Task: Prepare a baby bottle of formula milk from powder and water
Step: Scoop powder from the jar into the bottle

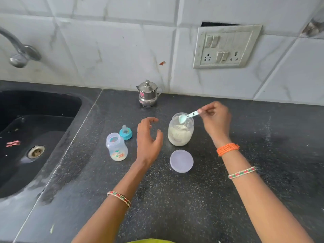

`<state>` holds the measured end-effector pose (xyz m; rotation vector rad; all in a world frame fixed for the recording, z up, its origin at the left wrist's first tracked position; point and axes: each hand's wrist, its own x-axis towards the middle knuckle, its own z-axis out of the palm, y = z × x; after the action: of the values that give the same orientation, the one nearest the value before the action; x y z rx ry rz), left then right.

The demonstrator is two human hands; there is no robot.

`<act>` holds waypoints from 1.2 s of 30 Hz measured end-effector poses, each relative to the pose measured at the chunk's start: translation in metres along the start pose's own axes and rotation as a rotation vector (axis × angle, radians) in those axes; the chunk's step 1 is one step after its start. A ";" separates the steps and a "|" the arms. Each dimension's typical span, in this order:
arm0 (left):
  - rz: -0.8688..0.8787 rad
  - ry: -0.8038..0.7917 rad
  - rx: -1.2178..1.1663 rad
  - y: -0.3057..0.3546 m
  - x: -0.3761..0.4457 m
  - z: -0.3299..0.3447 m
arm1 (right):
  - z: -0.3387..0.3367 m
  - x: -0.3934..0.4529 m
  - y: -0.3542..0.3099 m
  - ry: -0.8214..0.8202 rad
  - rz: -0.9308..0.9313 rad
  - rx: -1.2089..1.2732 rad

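Observation:
A clear jar of white powder (180,133) stands open on the dark counter, its pale lid (181,161) lying flat in front of it. My right hand (216,120) pinches the handle of a light blue scoop (188,116), whose bowl is over the jar's mouth. My left hand (148,139) hovers with loosely spread fingers between the jar and the baby bottle (116,146), touching neither. The bottle stands uncapped with a little white content at its bottom. Its teal teat ring (125,132) rests just behind it.
A small steel lidded pot (148,93) stands at the back by the tiled wall. A black sink (33,137) with a tap (19,50) lies to the left. A switch and socket panel (226,47) is on the wall.

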<state>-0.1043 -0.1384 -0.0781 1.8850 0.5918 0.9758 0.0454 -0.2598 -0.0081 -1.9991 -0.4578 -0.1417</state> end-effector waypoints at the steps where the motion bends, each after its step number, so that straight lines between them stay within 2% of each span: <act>1: -0.010 -0.021 0.006 -0.001 0.005 0.004 | 0.005 0.001 0.001 -0.049 -0.030 -0.062; 4: -0.008 -0.061 0.023 -0.002 0.017 0.011 | 0.021 0.005 0.004 -0.211 -0.160 -0.236; 7: -0.004 -0.058 0.025 -0.005 0.028 0.011 | 0.030 0.011 0.006 -0.355 -0.371 -0.560; 9: -0.017 -0.060 0.014 -0.008 0.036 0.010 | 0.031 0.014 0.008 -0.363 -0.473 -0.738; 12: -0.033 -0.049 -0.018 -0.009 0.044 0.010 | 0.025 0.014 0.009 -0.346 -0.504 -0.853; 14: -0.043 -0.035 -0.047 -0.007 0.050 0.012 | 0.020 0.015 0.005 -0.309 -0.469 -0.744; 17: -0.066 0.022 -0.112 -0.003 0.069 0.012 | 0.022 0.035 -0.004 -0.247 -0.338 -0.360; 20: -0.136 0.114 -0.147 0.000 0.099 0.010 | 0.048 0.075 -0.016 -0.351 -0.208 -0.123; 24: -0.250 0.250 -0.144 -0.002 0.137 0.007 | 0.115 0.126 -0.011 -0.570 -0.099 -0.078; 28: -0.291 0.299 -0.121 -0.013 0.150 0.010 | 0.169 0.153 0.004 -0.711 0.049 -0.047; 31: -0.332 0.291 -0.134 -0.019 0.151 0.013 | 0.186 0.156 0.010 -0.772 0.093 0.051; 36: -0.345 0.285 -0.181 -0.020 0.149 0.012 | 0.183 0.149 0.010 -0.837 0.331 0.374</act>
<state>-0.0094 -0.0272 -0.0417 1.4344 0.9300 1.0344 0.1685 -0.0636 -0.0569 -1.6581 -0.6045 0.9490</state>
